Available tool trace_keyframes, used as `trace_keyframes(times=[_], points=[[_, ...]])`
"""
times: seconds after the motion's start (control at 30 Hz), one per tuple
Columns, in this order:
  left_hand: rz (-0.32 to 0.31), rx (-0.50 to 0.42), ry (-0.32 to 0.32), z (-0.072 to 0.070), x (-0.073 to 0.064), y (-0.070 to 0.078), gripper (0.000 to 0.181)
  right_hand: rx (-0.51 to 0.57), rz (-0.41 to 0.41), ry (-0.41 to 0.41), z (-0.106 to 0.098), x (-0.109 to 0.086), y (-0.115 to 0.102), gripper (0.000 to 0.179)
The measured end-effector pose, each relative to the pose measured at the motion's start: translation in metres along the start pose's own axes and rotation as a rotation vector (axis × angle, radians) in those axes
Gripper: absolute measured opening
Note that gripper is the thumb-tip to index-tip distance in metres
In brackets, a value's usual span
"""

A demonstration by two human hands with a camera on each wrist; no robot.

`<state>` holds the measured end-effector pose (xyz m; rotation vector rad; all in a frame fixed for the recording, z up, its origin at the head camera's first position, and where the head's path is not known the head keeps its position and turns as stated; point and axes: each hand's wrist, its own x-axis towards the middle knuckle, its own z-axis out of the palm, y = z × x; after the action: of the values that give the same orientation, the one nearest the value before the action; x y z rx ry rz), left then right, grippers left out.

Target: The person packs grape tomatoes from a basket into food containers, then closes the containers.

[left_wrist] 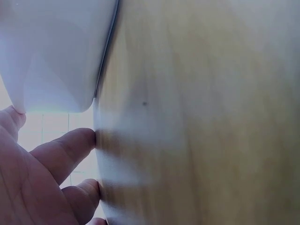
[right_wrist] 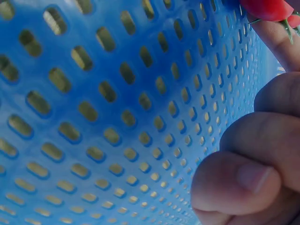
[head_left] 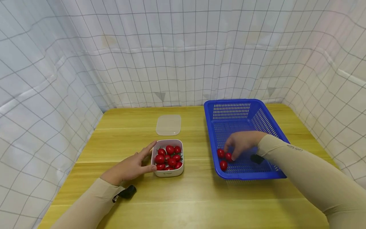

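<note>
In the head view, my right hand (head_left: 242,143) reaches down into a blue plastic basket (head_left: 212,140), thumb and index finger around a red cherry tomato (head_left: 228,156). Two more cherry tomatoes lie close by in the basket's near left corner. The right wrist view shows a tomato with a green stem (right_wrist: 269,8) at the fingertips, the other fingers curled. My left hand (head_left: 132,167) is spread along the left side of a white square container (head_left: 169,173), thumb at its near corner and index finger at its far corner. Several cherry tomatoes (head_left: 170,149) fill the container.
A translucent square lid (head_left: 168,125) lies flat on the wooden table (head_left: 125,127) behind the container. White grid-patterned curtains (head_left: 186,63) enclose the table at the back and on both sides. The basket's raised rim stands around my right hand.
</note>
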<state>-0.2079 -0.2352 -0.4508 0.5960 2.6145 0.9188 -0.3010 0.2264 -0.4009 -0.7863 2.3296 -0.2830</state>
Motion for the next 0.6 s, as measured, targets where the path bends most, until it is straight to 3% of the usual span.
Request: trace_keyframes(times=[0.2, 0.6], points=[[-0.007, 0.000, 0.002, -0.001, -0.001, 0.003, 0.101, 0.017, -0.030, 0.016, 0.000, 0.001, 0.007, 0.031], [-0.014, 0.000, -0.004, -0.001, -0.002, 0.002, 0.100, 0.103, -0.001, 0.003, 0.001, 0.002, 0.016, 0.033]])
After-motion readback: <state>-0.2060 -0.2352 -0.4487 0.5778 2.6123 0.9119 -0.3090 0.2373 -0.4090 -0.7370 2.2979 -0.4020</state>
